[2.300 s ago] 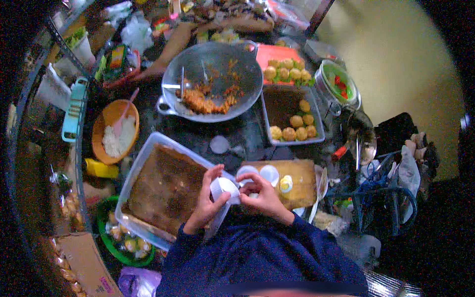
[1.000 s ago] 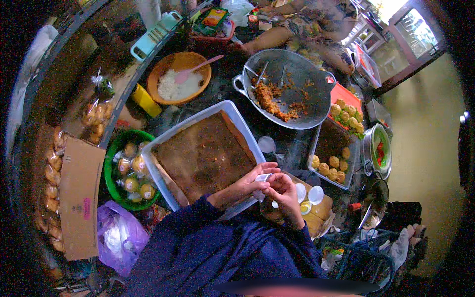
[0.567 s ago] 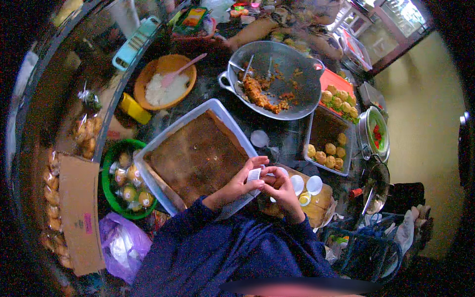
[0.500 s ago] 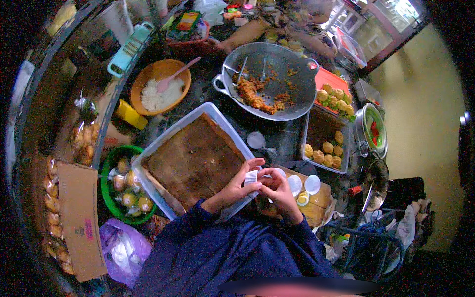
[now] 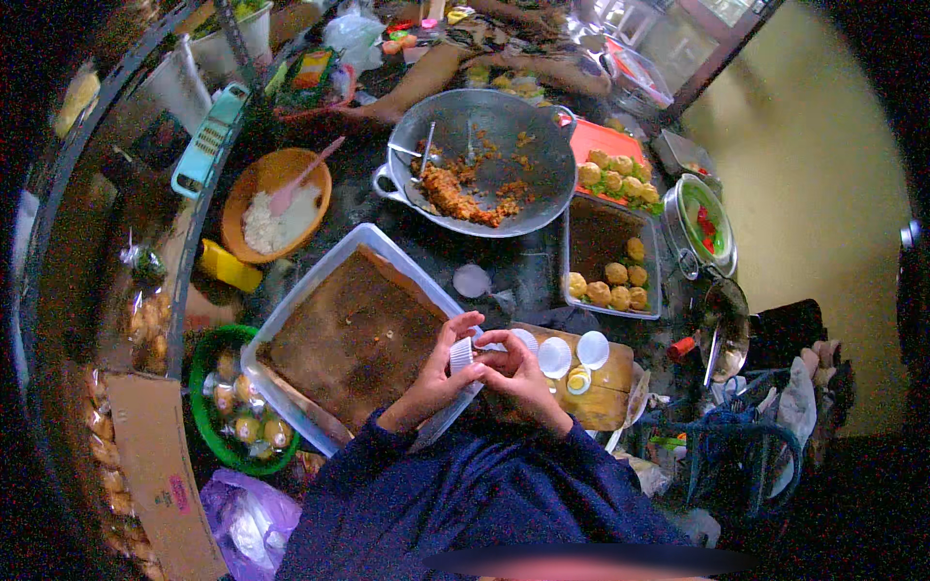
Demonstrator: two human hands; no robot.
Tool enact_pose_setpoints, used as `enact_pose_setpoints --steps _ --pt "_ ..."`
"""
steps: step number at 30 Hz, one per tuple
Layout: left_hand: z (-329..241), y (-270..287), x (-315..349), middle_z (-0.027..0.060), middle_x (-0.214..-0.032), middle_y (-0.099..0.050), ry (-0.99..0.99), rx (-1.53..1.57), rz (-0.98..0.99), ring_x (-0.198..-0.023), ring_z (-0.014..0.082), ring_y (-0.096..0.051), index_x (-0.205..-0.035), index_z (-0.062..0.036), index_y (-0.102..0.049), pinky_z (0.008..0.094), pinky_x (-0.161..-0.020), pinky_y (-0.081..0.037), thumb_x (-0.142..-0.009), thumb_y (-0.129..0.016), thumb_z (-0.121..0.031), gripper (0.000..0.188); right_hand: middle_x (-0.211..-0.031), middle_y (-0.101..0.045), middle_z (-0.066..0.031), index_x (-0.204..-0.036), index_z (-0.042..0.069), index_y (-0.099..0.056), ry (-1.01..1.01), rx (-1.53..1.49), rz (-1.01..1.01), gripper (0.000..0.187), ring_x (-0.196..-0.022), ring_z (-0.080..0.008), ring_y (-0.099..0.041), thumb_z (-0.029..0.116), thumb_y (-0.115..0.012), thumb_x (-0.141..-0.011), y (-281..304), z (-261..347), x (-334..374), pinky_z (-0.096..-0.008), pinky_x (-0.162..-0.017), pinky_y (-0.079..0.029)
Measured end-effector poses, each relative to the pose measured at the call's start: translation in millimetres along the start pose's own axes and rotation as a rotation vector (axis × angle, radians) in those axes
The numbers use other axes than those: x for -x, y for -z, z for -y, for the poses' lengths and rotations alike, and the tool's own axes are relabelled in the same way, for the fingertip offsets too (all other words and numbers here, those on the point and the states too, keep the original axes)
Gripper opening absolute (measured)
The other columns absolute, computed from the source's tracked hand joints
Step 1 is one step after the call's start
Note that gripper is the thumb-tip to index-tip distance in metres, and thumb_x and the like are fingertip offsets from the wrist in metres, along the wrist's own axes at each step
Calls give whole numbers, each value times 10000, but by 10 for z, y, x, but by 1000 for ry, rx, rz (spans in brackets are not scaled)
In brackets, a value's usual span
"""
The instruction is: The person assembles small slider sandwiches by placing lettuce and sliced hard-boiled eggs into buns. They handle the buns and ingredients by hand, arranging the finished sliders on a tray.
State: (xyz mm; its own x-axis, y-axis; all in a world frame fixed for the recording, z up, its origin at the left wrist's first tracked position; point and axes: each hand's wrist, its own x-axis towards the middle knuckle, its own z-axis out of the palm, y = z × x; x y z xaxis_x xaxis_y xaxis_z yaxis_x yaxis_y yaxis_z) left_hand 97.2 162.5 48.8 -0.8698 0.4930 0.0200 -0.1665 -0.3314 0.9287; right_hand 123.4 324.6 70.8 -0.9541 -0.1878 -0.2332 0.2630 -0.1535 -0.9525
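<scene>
My left hand (image 5: 438, 373) grips a small white pleated paper cup (image 5: 461, 354) over the near corner of a clear plastic tray (image 5: 302, 292) lined with brown paper. My right hand (image 5: 518, 373) meets it from the right, fingers pinched on the same cup. Both sleeves are dark blue. Just right of my hands, more white cups (image 5: 554, 356) and a small cup with yellow filling (image 5: 578, 381) lie on a wooden board (image 5: 601, 407).
A big metal wok (image 5: 547, 198) with orange fried filling stands behind, another person's arm (image 5: 417, 82) beside it. A tray of round yellow balls (image 5: 610, 276), an orange bowl (image 5: 242, 208) of white stuff, a green basket (image 5: 203, 407) and a cardboard box (image 5: 155, 474) surround the tray.
The view has swung about as my head moved. My hands stay together on the white cup, shifting from above the board to the tray's near corner.
</scene>
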Motion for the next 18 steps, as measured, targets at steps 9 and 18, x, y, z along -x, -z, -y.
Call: enact_pose_setpoints --steps 9,18 --pt "194 34 -49 140 -1443 -323 -118 -33 86 -1345 252 -314 -1438 -42 -233 392 -1109 -264 -860 -658 -236 744 -953 -625 -48 -1146 65 -512 17 -38 20 248 -863 -126 -607 130 -594 -921 157 -238 -102 -245 -726 -500" --pt "406 28 -167 124 -1323 -379 -197 215 55 -1243 225 -378 -1416 -113 -248 362 -1020 -368 -798 -719 -257 790 -977 -596 -45 -1155 100 -507 -48 -87 -10 271 -799 -120 -555 172 -619 -919 96 -24 -36 -250 -676 -464"
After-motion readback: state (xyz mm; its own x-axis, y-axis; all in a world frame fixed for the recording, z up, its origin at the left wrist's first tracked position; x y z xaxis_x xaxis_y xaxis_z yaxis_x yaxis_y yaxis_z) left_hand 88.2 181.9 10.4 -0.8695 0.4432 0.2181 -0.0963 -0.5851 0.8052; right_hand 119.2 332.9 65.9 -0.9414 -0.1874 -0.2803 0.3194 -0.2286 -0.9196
